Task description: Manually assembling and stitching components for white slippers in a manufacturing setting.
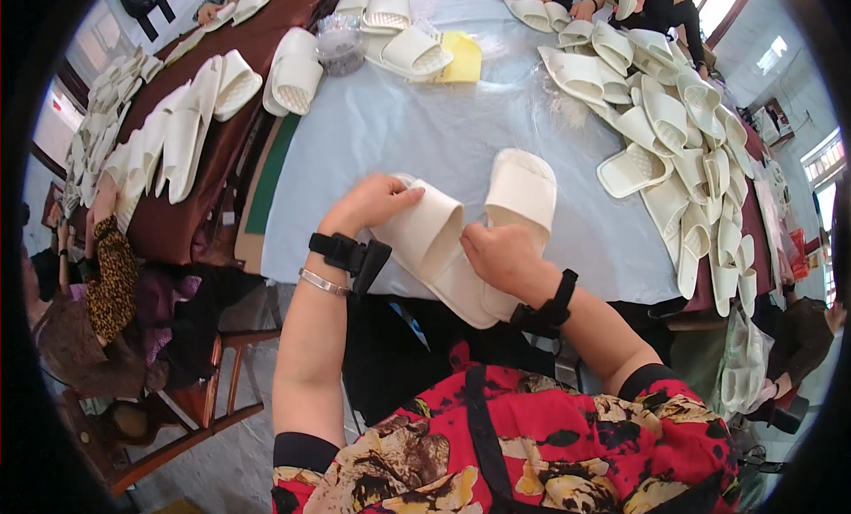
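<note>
Two cream slide slippers lie in front of me at the table's near edge, their heels overhanging it. My left hand [383, 200] is closed on the toe end of the left slipper [430, 232], thumb over its strap. My right hand [503, 255] is closed in a pinch between the two slippers. Its fingertips meet the strap edge of the left slipper, and what they pinch is hidden. Under that hand lies the right slipper [525, 190], its toe pointing away from me.
A pale blue sheet covers the table [372, 133]. To the right is a large slipper pile [669, 115]. At the back stand a clear plastic tub [340, 46] and a yellow sheet [463, 57]. A brown-covered table [168, 214] at left holds more slippers. Other people work around the tables.
</note>
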`<state>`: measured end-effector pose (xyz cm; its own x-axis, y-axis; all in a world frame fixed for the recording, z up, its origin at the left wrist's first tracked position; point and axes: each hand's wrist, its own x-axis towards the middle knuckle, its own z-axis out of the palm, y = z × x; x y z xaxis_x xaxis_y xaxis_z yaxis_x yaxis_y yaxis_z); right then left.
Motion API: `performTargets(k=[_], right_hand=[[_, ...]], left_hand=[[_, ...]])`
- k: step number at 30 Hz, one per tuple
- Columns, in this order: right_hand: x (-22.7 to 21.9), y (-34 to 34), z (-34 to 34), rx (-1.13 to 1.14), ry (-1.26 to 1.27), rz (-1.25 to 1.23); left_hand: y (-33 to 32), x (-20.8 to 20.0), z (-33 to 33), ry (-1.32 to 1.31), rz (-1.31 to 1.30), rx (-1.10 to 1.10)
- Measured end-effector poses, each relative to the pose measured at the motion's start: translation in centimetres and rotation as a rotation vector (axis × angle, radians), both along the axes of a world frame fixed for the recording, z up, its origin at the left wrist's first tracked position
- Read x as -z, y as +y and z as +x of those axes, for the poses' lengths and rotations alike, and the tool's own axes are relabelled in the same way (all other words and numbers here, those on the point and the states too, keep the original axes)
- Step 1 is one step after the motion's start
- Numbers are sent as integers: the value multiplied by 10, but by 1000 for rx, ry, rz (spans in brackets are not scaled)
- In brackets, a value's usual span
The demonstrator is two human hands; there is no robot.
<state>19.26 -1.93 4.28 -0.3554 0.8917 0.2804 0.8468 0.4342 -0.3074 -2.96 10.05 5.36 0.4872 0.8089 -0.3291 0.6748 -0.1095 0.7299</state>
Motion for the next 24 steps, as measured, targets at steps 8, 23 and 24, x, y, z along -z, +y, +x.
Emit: performTargets(k=[8, 23, 24], right_hand=[[-4, 17, -2, -11, 96, 70], [-5, 16, -3, -4, -42, -181], [-5, 15, -3, -26, -65, -207]], left_hand=[[-3, -5, -5, -96, -221, -24], [-4, 4, -16, -356, -258, -179], [-6, 3, -14, -393, -266, -214]])
